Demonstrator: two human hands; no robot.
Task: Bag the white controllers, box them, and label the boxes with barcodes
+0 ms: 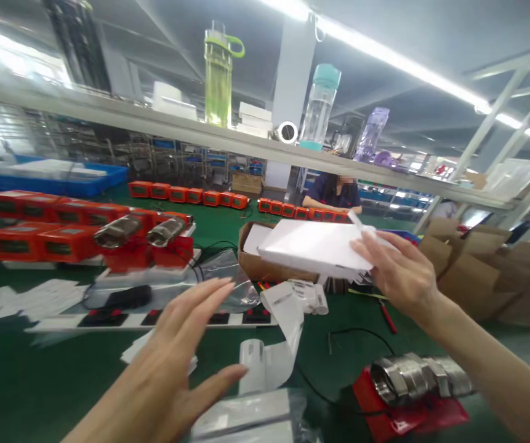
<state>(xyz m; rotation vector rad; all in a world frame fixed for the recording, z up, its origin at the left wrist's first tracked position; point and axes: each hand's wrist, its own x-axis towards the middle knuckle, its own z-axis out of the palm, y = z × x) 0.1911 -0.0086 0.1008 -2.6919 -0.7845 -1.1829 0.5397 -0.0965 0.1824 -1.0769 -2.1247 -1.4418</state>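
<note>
My right hand (398, 274) grips the right end of a flat white box (311, 245), held up above the bench in front of an open brown carton (253, 264). A small white flap or strip sticks up by the fingertips. My left hand (186, 357) hovers at the lower middle, fingers stretched out and thumb apart, holding nothing. Below and between the hands lie a curling strip of white labels (287, 320) and a clear plastic bag with white contents (250, 418). A red device with a metal threaded fitting (412, 378) rests under my right forearm.
Rows of orange-red devices (56, 240) line the left and back of the green bench. A white power strip (130, 321) crosses the middle. Brown cartons (477, 271) stand at right. Bottles (218, 80) stand on the overhead shelf (163, 126). A person (333, 191) sits opposite.
</note>
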